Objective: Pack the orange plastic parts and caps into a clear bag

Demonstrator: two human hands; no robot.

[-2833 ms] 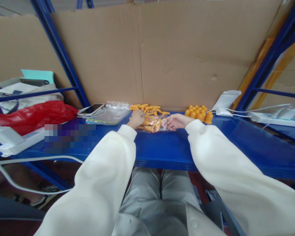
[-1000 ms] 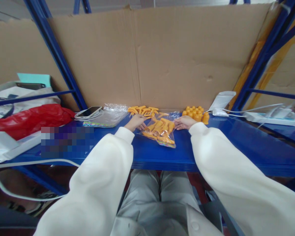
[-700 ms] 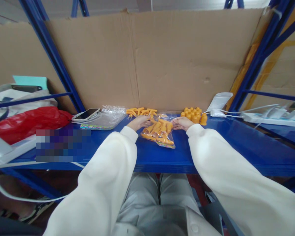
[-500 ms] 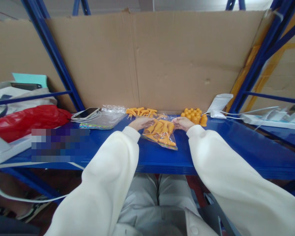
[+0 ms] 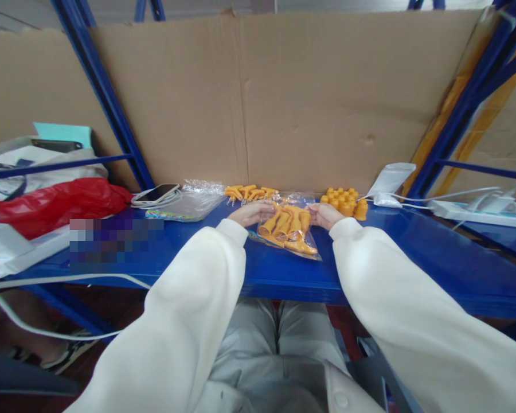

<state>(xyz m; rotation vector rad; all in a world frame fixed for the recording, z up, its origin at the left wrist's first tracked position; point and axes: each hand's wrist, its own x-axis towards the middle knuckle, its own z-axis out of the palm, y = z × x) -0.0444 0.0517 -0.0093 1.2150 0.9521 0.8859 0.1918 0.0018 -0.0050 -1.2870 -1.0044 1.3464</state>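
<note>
Between my hands is a clear plastic bag [image 5: 284,226] with several orange-yellow plastic pieces in it. My left hand [image 5: 253,213] is closed on the bag's left upper edge. On the other side, my right hand [image 5: 324,215] pinches the right upper edge. Behind my left hand lie several orange pieces with small chains [image 5: 250,193]. A cluster of orange cup-like pieces [image 5: 341,201] stands just beyond my right hand, with one separate orange piece [image 5: 361,210] at its right.
On the blue shelf [image 5: 206,258], a stack of clear bags [image 5: 189,203] and a phone with a cable [image 5: 157,194] lie to the left. Farther left is a red plastic bag [image 5: 69,203]. A white packet [image 5: 389,183] and a power strip [image 5: 481,212] stand right. Cardboard [image 5: 305,97] closes off the back.
The whole view has shifted slightly. The orange pieces inside the bag sit a little differently and the bag looks more spread. Both hands keep hold of its edges.
</note>
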